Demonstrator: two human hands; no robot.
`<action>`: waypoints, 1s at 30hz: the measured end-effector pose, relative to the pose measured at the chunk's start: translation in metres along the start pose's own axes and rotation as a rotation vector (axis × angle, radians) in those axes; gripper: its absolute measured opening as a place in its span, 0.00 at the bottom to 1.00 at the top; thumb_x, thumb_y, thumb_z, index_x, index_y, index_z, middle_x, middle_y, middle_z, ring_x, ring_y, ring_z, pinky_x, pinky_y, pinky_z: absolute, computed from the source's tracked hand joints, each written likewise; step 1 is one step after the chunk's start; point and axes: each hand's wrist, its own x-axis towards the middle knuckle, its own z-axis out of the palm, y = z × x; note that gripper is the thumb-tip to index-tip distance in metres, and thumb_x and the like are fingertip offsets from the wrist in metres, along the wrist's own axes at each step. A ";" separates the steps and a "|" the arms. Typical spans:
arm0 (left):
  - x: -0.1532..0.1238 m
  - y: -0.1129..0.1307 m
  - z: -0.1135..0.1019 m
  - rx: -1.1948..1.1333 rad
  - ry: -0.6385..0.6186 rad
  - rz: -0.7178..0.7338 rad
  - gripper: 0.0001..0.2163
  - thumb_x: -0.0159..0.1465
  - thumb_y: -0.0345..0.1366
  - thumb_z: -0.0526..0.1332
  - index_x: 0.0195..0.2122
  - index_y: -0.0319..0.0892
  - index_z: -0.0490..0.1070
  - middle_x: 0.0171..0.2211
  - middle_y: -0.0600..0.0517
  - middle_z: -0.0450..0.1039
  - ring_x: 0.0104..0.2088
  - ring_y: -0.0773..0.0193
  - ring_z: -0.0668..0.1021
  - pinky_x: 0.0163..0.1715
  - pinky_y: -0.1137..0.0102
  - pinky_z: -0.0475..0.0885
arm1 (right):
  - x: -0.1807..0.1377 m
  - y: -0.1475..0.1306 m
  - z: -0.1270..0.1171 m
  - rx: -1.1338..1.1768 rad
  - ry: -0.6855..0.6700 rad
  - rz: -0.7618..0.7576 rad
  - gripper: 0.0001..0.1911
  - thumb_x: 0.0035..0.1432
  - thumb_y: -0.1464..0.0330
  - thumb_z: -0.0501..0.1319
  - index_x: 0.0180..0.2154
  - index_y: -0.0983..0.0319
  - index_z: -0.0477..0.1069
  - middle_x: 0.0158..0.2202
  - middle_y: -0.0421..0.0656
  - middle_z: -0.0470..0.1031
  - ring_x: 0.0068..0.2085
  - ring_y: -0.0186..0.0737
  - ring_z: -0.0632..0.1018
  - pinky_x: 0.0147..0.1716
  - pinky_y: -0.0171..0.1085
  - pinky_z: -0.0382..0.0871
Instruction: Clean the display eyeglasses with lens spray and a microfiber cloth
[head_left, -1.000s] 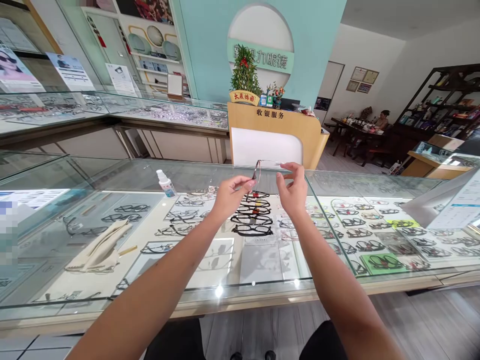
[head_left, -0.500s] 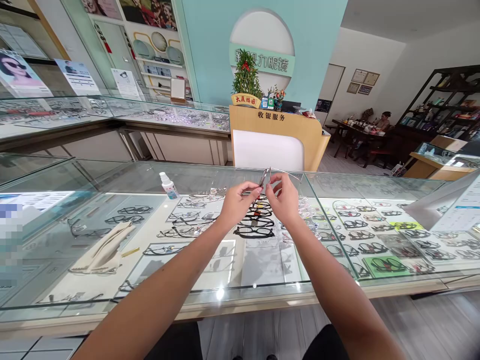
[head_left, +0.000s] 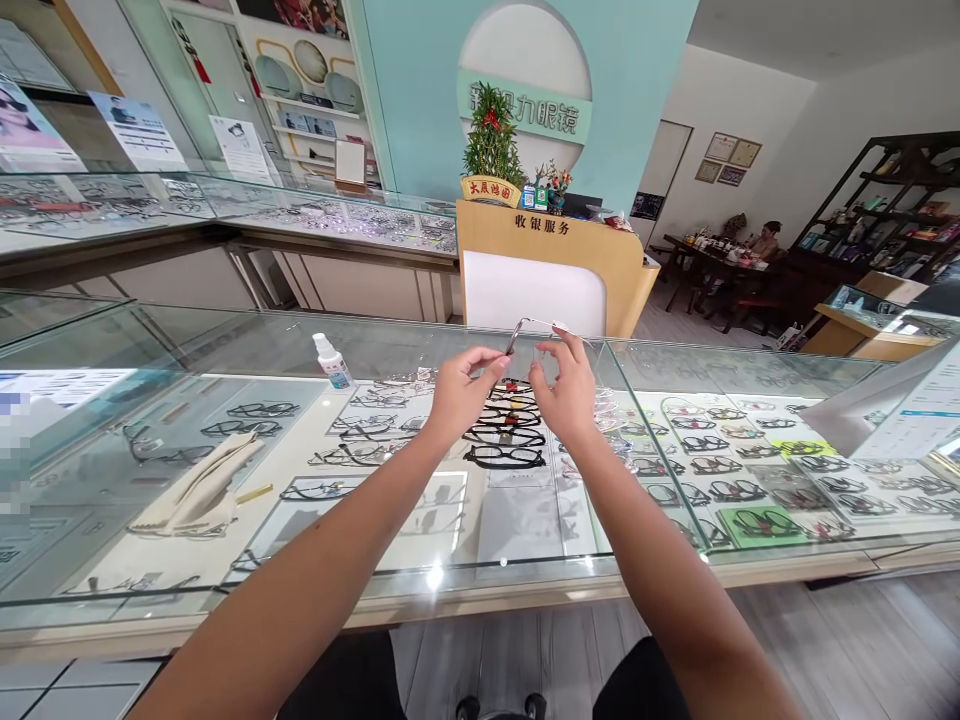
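Note:
Both of my hands hold a thin, nearly rimless pair of glasses (head_left: 534,328) in the air above a glass display counter (head_left: 225,350). My left hand (head_left: 461,392) pinches the left end of the frame between thumb and fingers. My right hand (head_left: 561,388) grips the right end with its fingertips, some fingers raised. Directly below, inside the case, lies a column of black-framed glasses (head_left: 504,438).
A small white spray bottle (head_left: 331,363) stands on the counter left of my hands. A folded beige cloth (head_left: 199,492) lies further left. More glasses fill the case to the right. A wooden cashier desk (head_left: 551,265) with a plant stands behind, and a person sits at a far table.
My hands drew together over the glasses half a second ago, then spread slightly apart again. The glasses stay held at about the same height.

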 end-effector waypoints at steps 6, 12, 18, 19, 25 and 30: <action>0.006 -0.003 -0.004 -0.132 0.097 -0.046 0.19 0.64 0.55 0.73 0.40 0.42 0.83 0.39 0.47 0.85 0.35 0.59 0.83 0.44 0.61 0.80 | 0.002 0.002 -0.001 -0.005 -0.033 0.054 0.12 0.69 0.64 0.62 0.51 0.57 0.79 0.68 0.49 0.77 0.59 0.55 0.81 0.58 0.54 0.77; 0.015 -0.001 -0.009 -0.328 0.275 -0.077 0.19 0.57 0.52 0.78 0.37 0.41 0.83 0.40 0.45 0.84 0.40 0.59 0.83 0.45 0.62 0.84 | 0.003 0.003 -0.002 -0.092 -0.078 0.091 0.10 0.70 0.64 0.62 0.48 0.57 0.81 0.60 0.48 0.83 0.55 0.55 0.82 0.58 0.54 0.75; 0.022 0.002 -0.018 -0.411 0.373 -0.099 0.16 0.57 0.47 0.80 0.35 0.41 0.81 0.40 0.45 0.83 0.41 0.61 0.83 0.40 0.65 0.85 | 0.003 0.000 -0.003 -0.113 -0.125 0.057 0.08 0.69 0.64 0.64 0.43 0.56 0.83 0.51 0.46 0.85 0.54 0.55 0.81 0.57 0.52 0.73; 0.023 0.003 -0.020 -0.426 0.383 -0.103 0.16 0.57 0.47 0.80 0.34 0.40 0.81 0.40 0.45 0.82 0.40 0.61 0.82 0.40 0.65 0.85 | 0.002 0.000 -0.003 -0.117 -0.133 0.055 0.07 0.69 0.64 0.65 0.43 0.56 0.83 0.51 0.46 0.85 0.53 0.55 0.81 0.57 0.52 0.73; 0.027 0.004 -0.027 -0.479 0.442 -0.144 0.16 0.59 0.47 0.79 0.33 0.41 0.79 0.40 0.46 0.81 0.39 0.63 0.82 0.38 0.66 0.84 | 0.002 0.001 -0.002 -0.144 -0.171 0.045 0.08 0.70 0.62 0.66 0.43 0.55 0.84 0.50 0.45 0.85 0.51 0.54 0.81 0.54 0.52 0.72; 0.028 0.004 -0.028 -0.469 0.421 -0.149 0.17 0.57 0.48 0.80 0.33 0.41 0.79 0.39 0.46 0.81 0.39 0.62 0.82 0.40 0.64 0.85 | 0.001 0.000 -0.001 -0.182 -0.176 0.051 0.09 0.70 0.61 0.66 0.39 0.55 0.84 0.49 0.46 0.85 0.51 0.55 0.79 0.52 0.52 0.69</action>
